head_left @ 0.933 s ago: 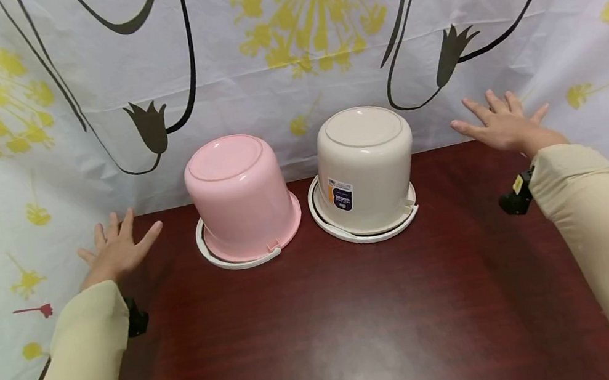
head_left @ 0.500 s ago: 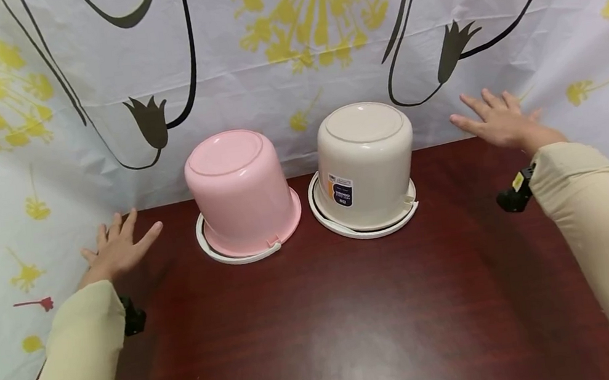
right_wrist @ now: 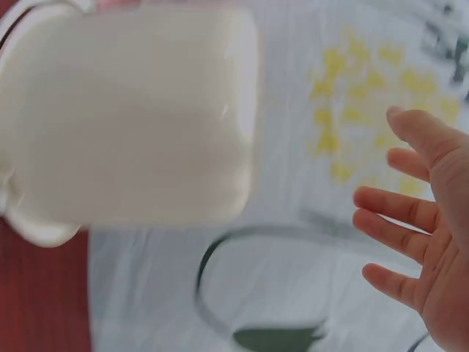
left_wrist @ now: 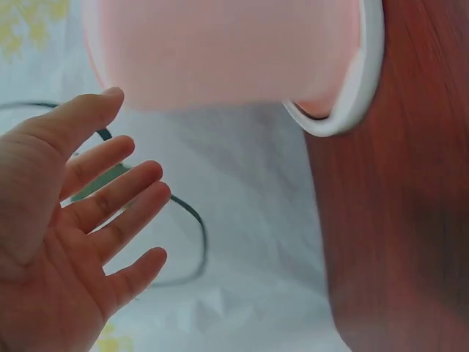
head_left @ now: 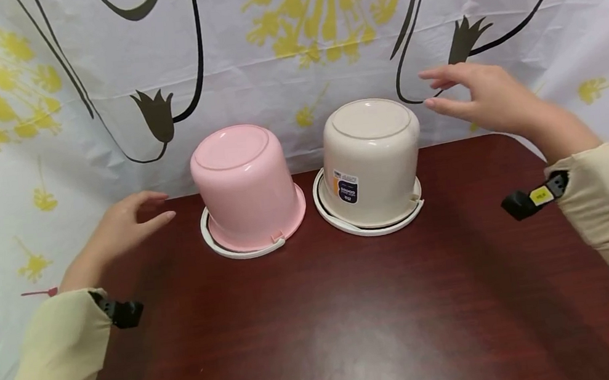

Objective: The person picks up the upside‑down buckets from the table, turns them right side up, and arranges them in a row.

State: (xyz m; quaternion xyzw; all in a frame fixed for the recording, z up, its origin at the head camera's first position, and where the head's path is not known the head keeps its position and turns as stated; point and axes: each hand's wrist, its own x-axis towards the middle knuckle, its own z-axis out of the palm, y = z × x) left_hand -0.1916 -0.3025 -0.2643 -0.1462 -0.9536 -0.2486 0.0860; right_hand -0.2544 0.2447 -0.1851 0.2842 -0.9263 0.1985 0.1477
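Note:
Two buckets stand upside down side by side at the back of the table. The pink bucket [head_left: 246, 190] is on the left, its white handle [head_left: 244, 254] lying round the rim. To its right is the cream bucket [head_left: 371, 164], which bears a dark label [head_left: 346, 188] on its front. My left hand [head_left: 125, 230] hovers left of the pink bucket, apart from it, thumb toward it and fingers relaxed. Near the upper right side of the cream bucket, my right hand [head_left: 495, 95] is raised with its fingers pointing at it. Neither hand holds anything; both wrist views show spread, slightly bent fingers.
A white cloth [head_left: 249, 84] printed with yellow and dark flowers hangs behind and to the left of the dark red wooden table [head_left: 318, 325]. Small black cameras [head_left: 125, 314] are strapped to the wrists.
Both hands have turned from spread, palm-down poses to sideways ones, with palms facing inward. The right hand has come closer to the cream bucket. The buckets have stayed in place.

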